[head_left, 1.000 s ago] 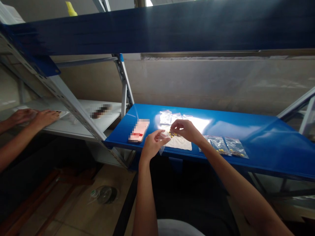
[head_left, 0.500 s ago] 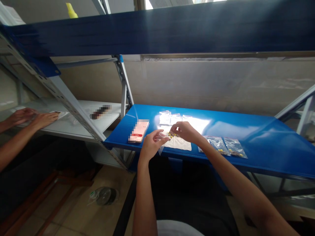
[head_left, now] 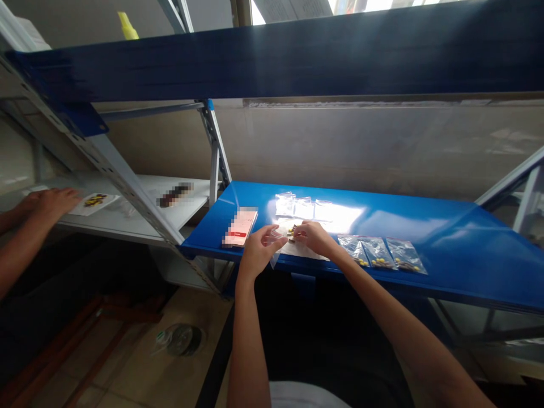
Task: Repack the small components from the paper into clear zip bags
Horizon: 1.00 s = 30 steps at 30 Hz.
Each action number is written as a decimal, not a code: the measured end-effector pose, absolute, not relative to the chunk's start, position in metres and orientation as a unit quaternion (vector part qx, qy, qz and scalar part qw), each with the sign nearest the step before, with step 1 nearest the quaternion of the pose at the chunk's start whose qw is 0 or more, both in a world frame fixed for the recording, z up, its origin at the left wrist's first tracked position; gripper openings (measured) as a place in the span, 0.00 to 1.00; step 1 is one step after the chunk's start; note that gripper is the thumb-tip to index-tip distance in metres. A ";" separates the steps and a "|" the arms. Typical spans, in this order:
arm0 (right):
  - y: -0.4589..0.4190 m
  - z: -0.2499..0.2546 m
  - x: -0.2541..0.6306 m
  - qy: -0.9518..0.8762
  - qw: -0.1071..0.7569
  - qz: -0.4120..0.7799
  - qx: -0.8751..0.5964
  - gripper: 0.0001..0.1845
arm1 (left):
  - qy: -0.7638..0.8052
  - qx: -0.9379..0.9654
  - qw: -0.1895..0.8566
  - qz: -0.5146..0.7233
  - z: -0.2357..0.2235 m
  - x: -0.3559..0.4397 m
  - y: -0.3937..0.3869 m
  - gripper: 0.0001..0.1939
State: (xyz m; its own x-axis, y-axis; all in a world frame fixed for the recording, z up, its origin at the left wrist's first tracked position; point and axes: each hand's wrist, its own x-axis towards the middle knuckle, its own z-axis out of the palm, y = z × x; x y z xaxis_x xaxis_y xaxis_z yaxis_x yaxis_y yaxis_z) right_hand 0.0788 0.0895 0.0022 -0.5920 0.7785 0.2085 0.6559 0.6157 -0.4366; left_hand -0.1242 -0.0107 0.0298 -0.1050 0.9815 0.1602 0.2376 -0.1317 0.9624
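My left hand (head_left: 255, 252) is closed on a clear plastic bag (head_left: 275, 258), which hangs from thumb and fingers over the table's front edge. My right hand (head_left: 313, 237) reaches down with bent fingers to small yellow and brown pieces (head_left: 291, 230). They lie on a pale cloth (head_left: 306, 251). Its fingertips are pinched at the pile; what exactly they grip is too small to make out. To the right lie 3 clear zip bags (head_left: 378, 253) with yellow and brown pieces in them. Behind the cloth, several clear bags (head_left: 304, 208) lie flat in bright glare.
A pink booklet or box (head_left: 243, 224) lies left on the blue table (head_left: 446, 243). A blue shelf beam (head_left: 272, 62) crosses above. Beyond the metal upright (head_left: 127, 178), a co-worker's hands (head_left: 55, 203) work by a white sheet (head_left: 91, 208) with similar pieces.
My right hand has come down and slightly left onto the small pieces. My left hand stays with the bag, a little lower. The co-worker's hands moved left, uncovering pieces on the sheet.
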 end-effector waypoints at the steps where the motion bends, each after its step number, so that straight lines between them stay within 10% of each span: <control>1: 0.089 0.003 0.078 -0.881 0.185 0.153 -0.408 0.09 | 0.546 0.558 0.370 0.504 0.030 -0.124 -0.011 0.28; 11: 0.061 0.061 0.082 -0.767 0.395 0.358 -0.357 0.10 | 0.528 0.569 0.366 0.513 0.031 -0.116 -0.009 0.29; 30: -0.006 0.062 0.112 -0.737 0.434 0.363 -0.371 0.14 | 0.463 0.630 0.354 0.512 0.048 -0.072 -0.014 0.26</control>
State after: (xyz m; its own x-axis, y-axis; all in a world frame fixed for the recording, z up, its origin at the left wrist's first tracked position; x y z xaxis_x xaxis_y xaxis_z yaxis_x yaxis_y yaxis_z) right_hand 0.1116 -0.0057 0.0624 -0.3488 0.8611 0.3699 0.2316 0.4617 -0.8563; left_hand -0.0719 -0.0138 0.0481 0.0456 0.9472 0.3173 0.2212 -0.3193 0.9215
